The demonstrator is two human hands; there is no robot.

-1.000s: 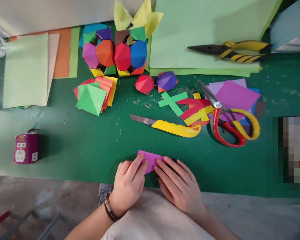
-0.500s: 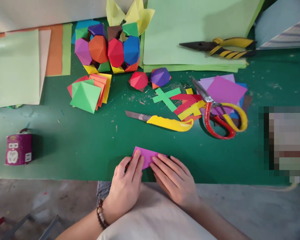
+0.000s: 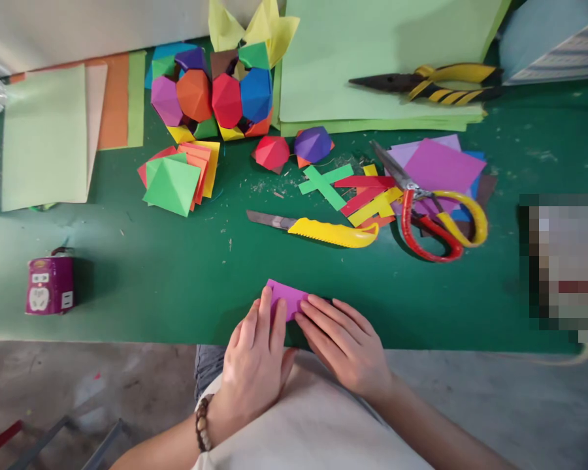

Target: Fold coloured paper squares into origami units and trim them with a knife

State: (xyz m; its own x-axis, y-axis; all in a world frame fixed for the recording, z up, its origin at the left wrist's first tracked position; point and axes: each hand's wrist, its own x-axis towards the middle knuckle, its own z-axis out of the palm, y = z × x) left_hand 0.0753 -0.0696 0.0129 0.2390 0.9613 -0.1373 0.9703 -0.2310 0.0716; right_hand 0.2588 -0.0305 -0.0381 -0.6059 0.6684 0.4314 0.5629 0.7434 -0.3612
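Observation:
A folded strip of magenta paper (image 3: pixel 288 299) lies on the green cutting mat (image 3: pixel 142 281), close to the mat's front edge. My left hand (image 3: pixel 252 372), with a bead bracelet (image 3: pixel 203 423) at its wrist, presses its fingertips on the strip's left end. My right hand (image 3: pixel 340 346) rests its fingertips on the right end and hides that part of the strip. The two hands nearly meet over the paper.
Beyond my hands lie a yellow utility knife (image 3: pixel 323 232), red-and-yellow scissors (image 3: pixel 431 225), coloured paper strips (image 3: pixel 367 199), and black-and-yellow pliers (image 3: pixel 421 85) on light green paper sheets (image 3: pixel 372 65). A multicoloured origami model (image 3: pixel 215 91) stands far ahead. A magenta tin (image 3: pixel 49 285) stands left.
My left hand has shifted slightly, its fingers now more upright on the strip's left end. The right hand has closed in over the strip, and the whole view has drifted slightly.

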